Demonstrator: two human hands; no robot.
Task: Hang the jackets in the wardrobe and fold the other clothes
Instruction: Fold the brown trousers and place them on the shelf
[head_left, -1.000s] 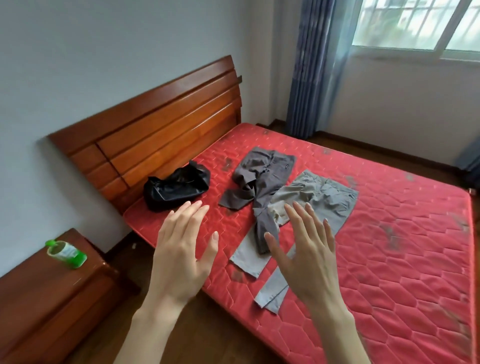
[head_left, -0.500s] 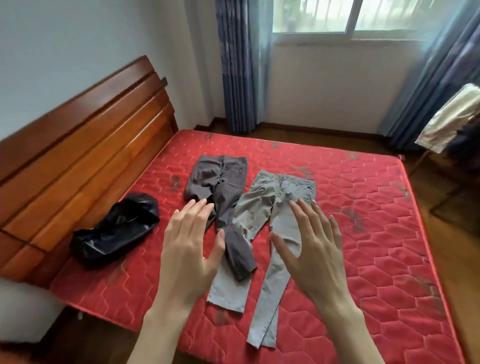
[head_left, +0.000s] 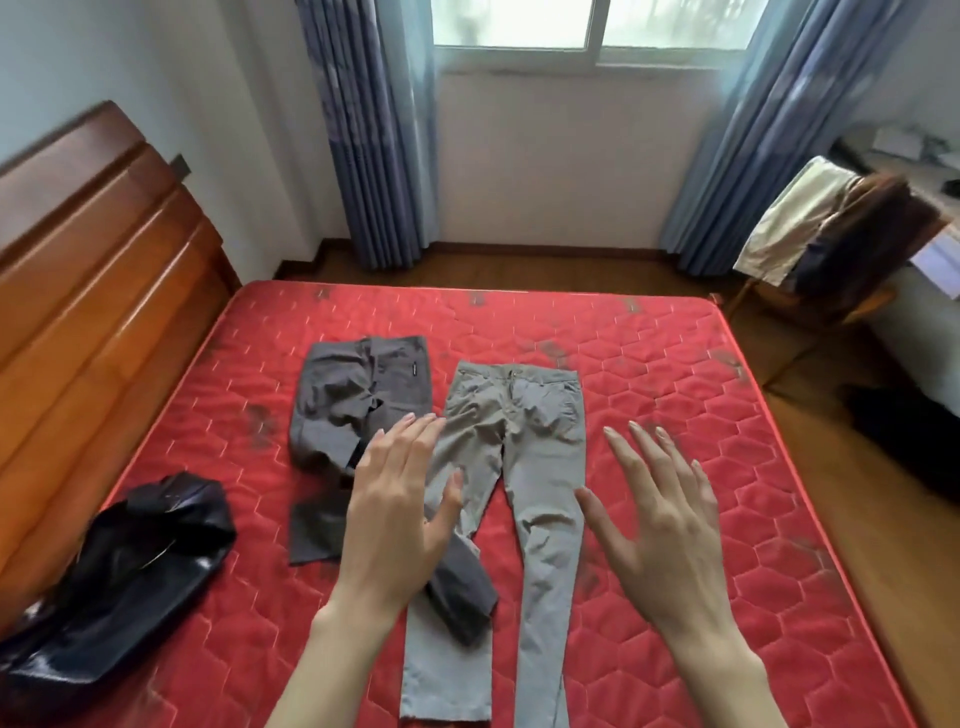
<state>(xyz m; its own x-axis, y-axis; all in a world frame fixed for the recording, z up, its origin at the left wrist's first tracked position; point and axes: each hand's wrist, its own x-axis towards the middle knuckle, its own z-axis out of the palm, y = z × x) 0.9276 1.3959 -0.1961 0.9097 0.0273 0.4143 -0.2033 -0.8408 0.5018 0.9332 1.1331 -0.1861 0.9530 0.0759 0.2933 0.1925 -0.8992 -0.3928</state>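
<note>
Both hands hover over the bed, fingers straight and spread, holding nothing. Left hand (head_left: 397, 512) sits above the overlap between the two pairs of trousers; right hand (head_left: 662, 525) sits just right of the light pair, over bare red mattress (head_left: 727, 415).

Light grey trousers (head_left: 519, 467) lie flat, waistband at the far end toward the window, hems at the near mattress edge. Long axis runs straight away from the person, roughly midway between the hands. Legs laid out nearly parallel, right leg just beside the right hand's thumb.

Dark grey trousers (head_left: 358, 400) lie to the left, crumpled; one leg crosses diagonally over the light pair's left leg near the bottom, under the left wrist. That overlap likely needs clearing before the light pair can fold cleanly.

Black jacket (head_left: 130, 566) is bunched at the near left corner of the mattress by the headboard (head_left: 93, 291), well left of the left hand. It looks glossy, probably leather-type. More garments hang over a chair (head_left: 841, 234) at far right, well apart from the bed; can't tell if they are jackets.

Judgement: folding not yet started; the light trousers are the nearest target, reachable by both hands, left hand nearer the dark pair and the jacket. Wardrobe not in view.
</note>
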